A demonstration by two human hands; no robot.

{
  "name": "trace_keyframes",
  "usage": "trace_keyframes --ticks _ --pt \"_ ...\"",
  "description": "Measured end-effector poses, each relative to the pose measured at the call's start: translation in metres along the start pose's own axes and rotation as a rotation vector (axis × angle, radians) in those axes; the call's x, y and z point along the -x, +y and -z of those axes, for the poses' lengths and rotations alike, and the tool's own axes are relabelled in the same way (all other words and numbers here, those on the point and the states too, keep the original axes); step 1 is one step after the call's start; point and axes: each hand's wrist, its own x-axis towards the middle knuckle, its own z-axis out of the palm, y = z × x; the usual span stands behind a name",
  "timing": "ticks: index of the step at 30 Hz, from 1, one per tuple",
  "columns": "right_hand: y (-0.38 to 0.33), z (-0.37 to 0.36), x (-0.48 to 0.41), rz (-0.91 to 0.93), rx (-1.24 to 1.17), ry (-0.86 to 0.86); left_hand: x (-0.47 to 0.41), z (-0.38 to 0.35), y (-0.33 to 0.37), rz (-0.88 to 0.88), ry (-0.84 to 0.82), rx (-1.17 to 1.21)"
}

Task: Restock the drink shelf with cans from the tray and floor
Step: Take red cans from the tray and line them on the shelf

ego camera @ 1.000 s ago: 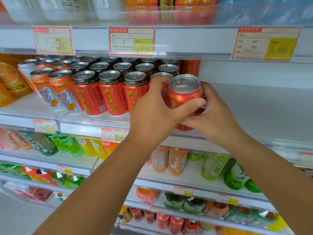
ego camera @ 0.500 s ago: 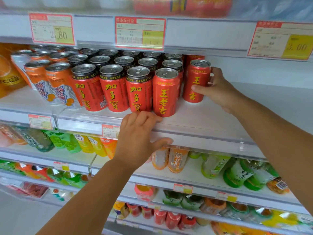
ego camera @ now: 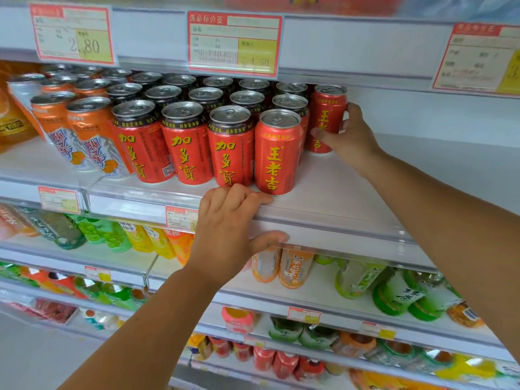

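Rows of red cans [ego camera: 185,142] with yellow characters fill the left half of the white drink shelf [ego camera: 337,192]. One red can [ego camera: 277,153] stands at the front right of the rows. Behind it, further right, my right hand [ego camera: 349,136] grips another red can [ego camera: 327,111] that stands upright on the shelf. My left hand [ego camera: 230,229] rests on the shelf's front edge, fingers on top and thumb under the clear rail, just below the front can. No tray or floor cans are in view.
Orange cans [ego camera: 84,133] stand left of the red ones. The right part of the drink shelf is bare white. Price tags [ego camera: 233,42] hang on the shelf above. Lower shelves hold green and orange bottles [ego camera: 365,280].
My left hand let go of the front can and dropped to the shelf edge. My right hand set the other can down further back and still holds it.
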Motion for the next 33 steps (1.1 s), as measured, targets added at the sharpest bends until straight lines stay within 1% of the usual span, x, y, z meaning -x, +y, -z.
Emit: trace_keyframes --ticks 4,6,7,9,10,11,13,14,15,16,18,20,21,23,26,28,29,31,33 --pt "0.001 0.004 0.004 -0.078 -0.009 -0.037 -0.001 0.003 0.0 0.007 -0.039 0.017" --pt "-0.004 0.011 0.018 -0.085 0.057 0.027 -0.002 0.007 0.0 0.022 -0.074 0.054" --pt "-0.008 0.015 0.029 -0.045 0.096 0.096 -0.002 0.009 0.0 0.028 -0.083 0.077" --pt "-0.02 0.017 0.065 0.134 0.112 0.233 0.001 0.017 -0.001 0.018 -0.043 0.152" --pt "-0.027 0.016 0.087 0.239 0.069 0.263 0.006 0.023 -0.001 0.008 0.004 0.199" --pt "-0.034 0.012 0.113 0.331 0.004 0.251 0.014 0.031 -0.002 0.006 0.061 0.233" --pt "-0.044 -0.001 0.166 0.459 -0.113 0.125 0.042 0.045 -0.009 0.039 0.13 0.25" --pt "-0.049 -0.011 0.191 0.491 -0.15 0.026 0.063 0.049 -0.015 0.083 0.122 0.255" --pt "-0.051 -0.024 0.213 0.499 -0.17 -0.088 0.089 0.05 -0.024 0.158 0.08 0.262" --pt "-0.049 -0.04 0.231 0.484 -0.18 -0.212 0.119 0.049 -0.035 0.271 0.008 0.275" --pt "-0.032 -0.085 0.259 0.376 -0.145 -0.485 0.186 0.041 -0.059 0.604 -0.201 0.299" --pt "0.001 -0.141 0.282 0.172 -0.057 -0.771 0.253 0.032 -0.077 0.947 -0.437 0.3" --pt "0.024 -0.169 0.293 0.071 0.01 -0.897 0.287 0.027 -0.084 1.091 -0.546 0.295" --pt "0.079 -0.225 0.316 -0.058 0.163 -1.073 0.352 0.014 -0.09 1.325 -0.721 0.304" --pt "0.172 -0.306 0.35 -0.208 0.356 -1.251 0.452 -0.025 -0.094 1.615 -0.831 0.355" --pt "0.231 -0.362 0.375 -0.233 0.47 -1.319 0.516 -0.063 -0.094 1.75 -0.851 0.4" --pt "0.259 -0.392 0.388 -0.231 0.519 -1.341 0.548 -0.087 -0.096 1.801 -0.844 0.42" --pt "0.315 -0.448 0.414 -0.243 0.607 -1.391 0.604 -0.135 -0.099 1.847 -0.844 0.444" --pt "0.369 -0.5 0.438 -0.218 0.654 -1.428 0.651 -0.182 -0.103 1.895 -0.862 0.48"
